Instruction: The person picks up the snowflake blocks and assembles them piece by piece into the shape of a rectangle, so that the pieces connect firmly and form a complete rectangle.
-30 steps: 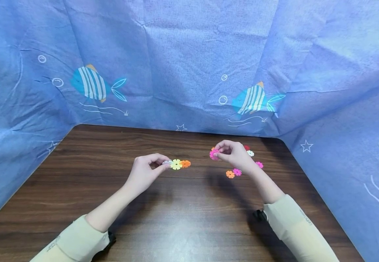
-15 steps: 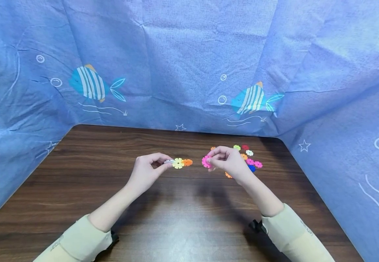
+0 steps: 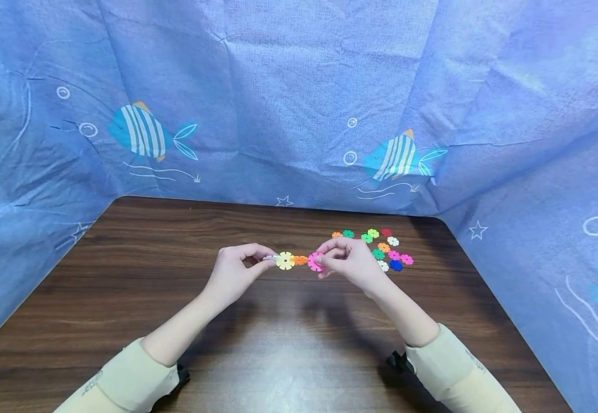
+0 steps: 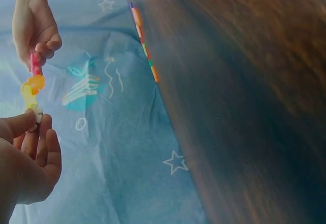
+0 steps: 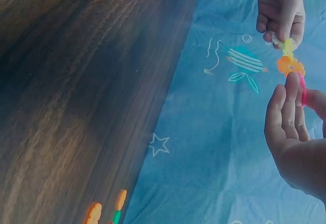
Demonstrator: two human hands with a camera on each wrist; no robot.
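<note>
Above the table, my left hand [image 3: 237, 269] pinches a white snowflake disc [image 4: 37, 116] at the left end of a short chain. A pale yellow disc [image 3: 285, 261] comes after it, then an orange disc [image 3: 299, 260] set at an angle to the yellow one. My right hand [image 3: 354, 265] pinches a pink disc [image 3: 314, 261] between thumb and fingers, its edge right at the orange disc. In the right wrist view the pink disc [image 5: 303, 90] stands edge-on against the orange one. The white disc is mostly covered by the left fingertips.
Several loose snowflake discs lie on the brown table [image 3: 175, 321] beyond and right of my right hand, among them a blue disc [image 3: 396, 265], a red disc [image 3: 386, 232] and a yellow-green disc [image 3: 373, 233]. A blue fish-print cloth [image 3: 288, 103] hangs around the table's far edges.
My right hand has moved left with the pink disc, from near the loose discs to the chain's orange end. My left hand has shifted slightly right, still holding the chain.
</note>
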